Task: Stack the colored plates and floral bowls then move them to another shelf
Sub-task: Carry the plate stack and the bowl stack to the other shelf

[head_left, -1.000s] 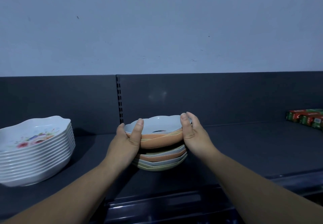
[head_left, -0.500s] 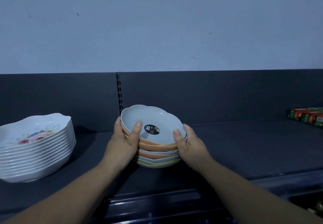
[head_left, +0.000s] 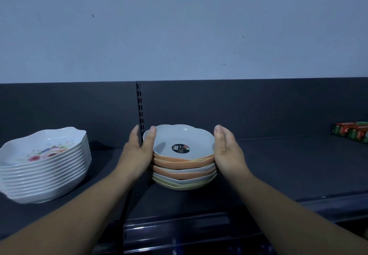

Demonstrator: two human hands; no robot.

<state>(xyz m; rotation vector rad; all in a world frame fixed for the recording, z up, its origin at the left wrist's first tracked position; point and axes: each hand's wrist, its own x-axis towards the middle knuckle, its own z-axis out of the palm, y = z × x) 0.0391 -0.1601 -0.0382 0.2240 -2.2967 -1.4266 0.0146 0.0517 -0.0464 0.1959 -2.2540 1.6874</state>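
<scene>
Squaring plates on shelf. Left hand and right hand spread flat against stack sides, not clamped. Next: firm two-sided clasp, level lift. Bowls wait left.

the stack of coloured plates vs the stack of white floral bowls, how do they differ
The stack of orange, cream and pale scalloped plates mixes colours; the stack of white floral bowls is all white with a flower print inside.
The plate stack sits mid-shelf between the left hand and right hand; the bowl stack stands untouched at the far left.
The top plate carries a round black sticker; the top bowl shows none.
Both have wavy rims and rest on the dark shelf.
</scene>
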